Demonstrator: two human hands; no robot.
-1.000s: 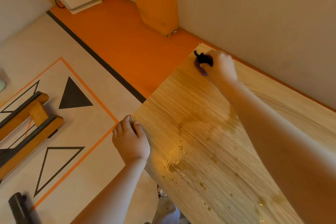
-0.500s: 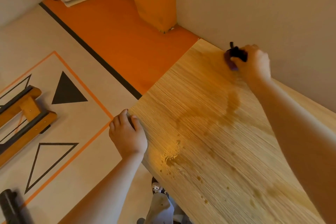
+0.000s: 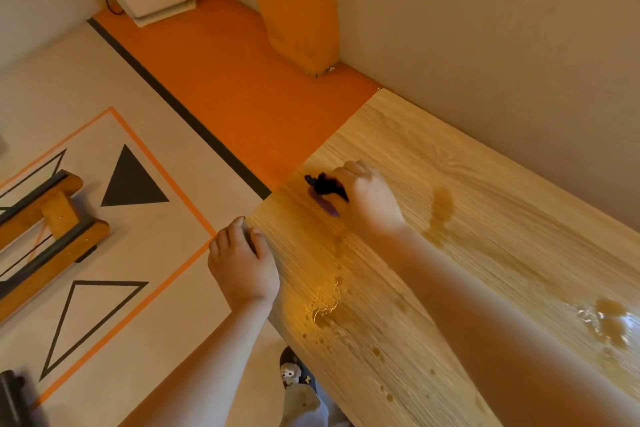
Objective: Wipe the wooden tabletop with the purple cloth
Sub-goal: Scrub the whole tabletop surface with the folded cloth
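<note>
- Shifted since half a second ago: right hand [image 3: 367, 199] with the purple cloth [image 3: 325, 196], away from the wall-side edge of the wooden tabletop [image 3: 502, 236] and over to its left edge
- Fingers curled round the bunched cloth, gripping it; dark part on top, purple part pressed onto the wood just inside that left edge
- Left hand [image 3: 242, 263] unmoved at the tabletop's near-left corner, fingers bent over the edge and thumb on the top face, clasping the board
- Darker damp patch [image 3: 441, 208] on the tabletop just right of the right hand
- Glinting droplets [image 3: 325, 305] on the tabletop near its front edge, between the two forearms
- Shiny puddle [image 3: 609, 322] further right on the tabletop, beyond the right forearm
- Orange floor strip [image 3: 225, 80] past the tabletop's left edge
- Slippered foot [image 3: 294, 373] below the tabletop's front edge
</note>
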